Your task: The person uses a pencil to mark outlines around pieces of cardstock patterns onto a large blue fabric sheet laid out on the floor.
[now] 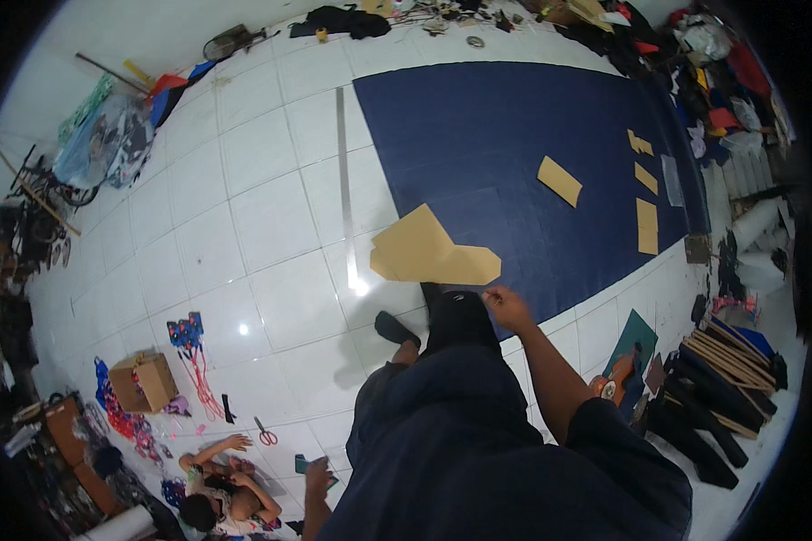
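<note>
My left hand (318,480) hangs low beside my body, its fingers closed around a small dark green flat piece (301,464) that shows on both sides of it. My right hand (509,309) is just below a tan card pattern piece (429,248), with fingers curled in; whatever they hold, if anything, is too small to make out. The card piece has an angular outline and lies across the left edge of a large dark blue sheet (478,117). A gap seems to separate the card from my fingertips.
Smaller tan card pieces (559,181) lie on the blue sheet. Scissors (266,435) rest on white floor tiles, near a seated person (230,496) at lower left. A cardboard box (144,382) stands beyond them. Rolled materials (722,379) and a green sheet (636,338) lie at right.
</note>
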{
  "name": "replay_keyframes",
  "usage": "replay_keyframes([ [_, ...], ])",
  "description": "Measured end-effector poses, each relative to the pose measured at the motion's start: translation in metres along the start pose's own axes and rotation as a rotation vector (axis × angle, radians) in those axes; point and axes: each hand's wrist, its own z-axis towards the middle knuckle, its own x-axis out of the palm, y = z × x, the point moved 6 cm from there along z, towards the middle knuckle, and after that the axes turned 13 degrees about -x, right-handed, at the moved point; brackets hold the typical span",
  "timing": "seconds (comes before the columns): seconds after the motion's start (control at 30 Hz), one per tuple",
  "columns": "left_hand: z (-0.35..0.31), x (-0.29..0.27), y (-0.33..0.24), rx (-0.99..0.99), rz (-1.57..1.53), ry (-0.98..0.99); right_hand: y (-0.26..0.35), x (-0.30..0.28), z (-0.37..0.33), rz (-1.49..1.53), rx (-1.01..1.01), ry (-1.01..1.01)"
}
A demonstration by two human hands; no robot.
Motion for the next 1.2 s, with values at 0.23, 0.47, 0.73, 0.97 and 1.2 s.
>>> replay_keyframes([
  [0.23,-0.016,-0.106,-0.172,0.165,-0.654,-0.206,-0.053,0.021,-0.027,-0.079,0.147,0.11],
  [0.47,-0.029,-0.121,-0.252,0.323,-0.362,-0.177,-0.088,0.038,-0.05,-0.13,0.242,0.111],
  [0.73,0.017,-0.139,-0.238,0.029,-0.469,-0.09,-0.088,0.056,-0.005,-0.251,0.24,0.178],
  [0.97,0.018,-0.179,-0.235,0.077,-0.544,-0.132,0.049,0.071,0.12,-0.194,0.088,0.069],
  [1.2,0.089,-0.312,-0.126,-0.002,-0.485,-0.105,0.145,0.169,0.132,-0.2,0.114,0.101],
])
